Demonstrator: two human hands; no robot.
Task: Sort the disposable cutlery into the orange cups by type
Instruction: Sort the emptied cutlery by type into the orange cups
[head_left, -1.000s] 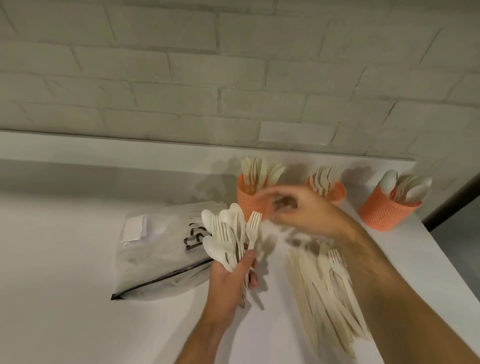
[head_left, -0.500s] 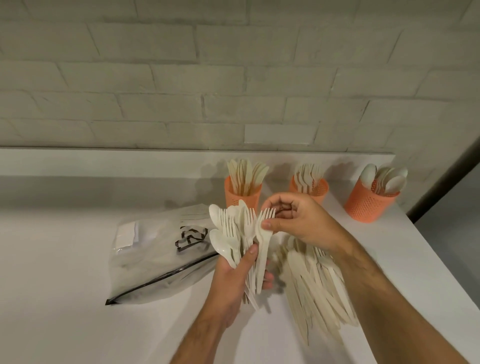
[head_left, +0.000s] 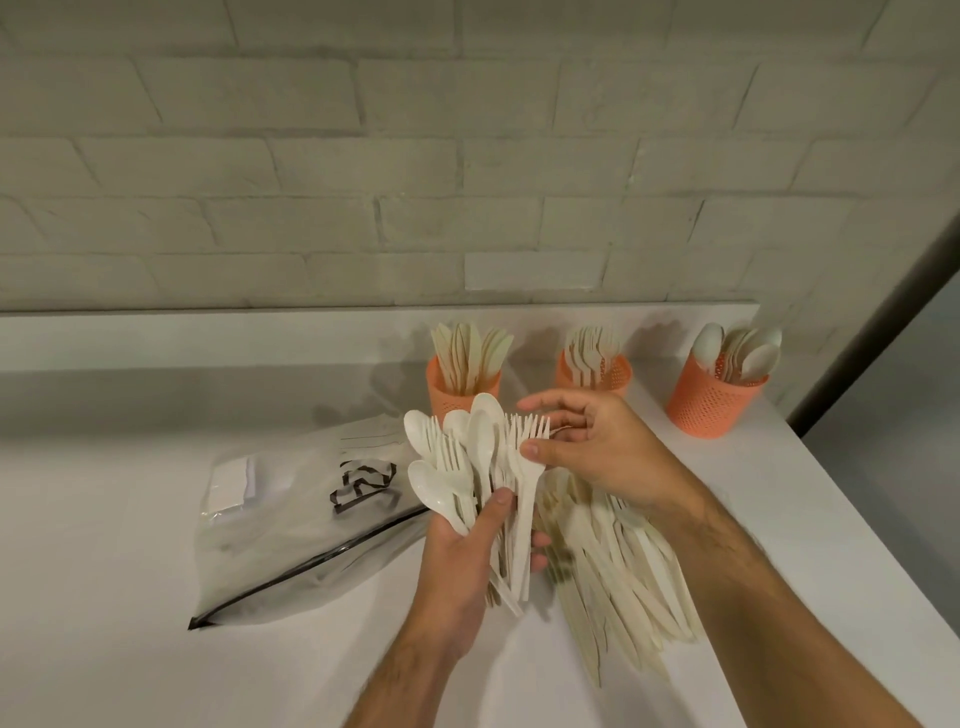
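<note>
text: none legible | plastic bag (head_left: 291, 525): black printed mark, unreadable; white label blank or too blurred

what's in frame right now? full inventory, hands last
orange cups: 3, orange mesh, back of the counter; left holds knives, middle forks, right spoons
cutlery bunch: 1, white forks and spoons, gripped in the left hand
fork: 1, white, right edge of the bunch, pinched by the right hand
loose cutlery pile: 1, cream, on the counter under the right forearm
plastic bag: 1, clear with black zip edge, left of the bunch
counter: 1, white
left hand: 1, centre
right hand: 1, centre right
</note>
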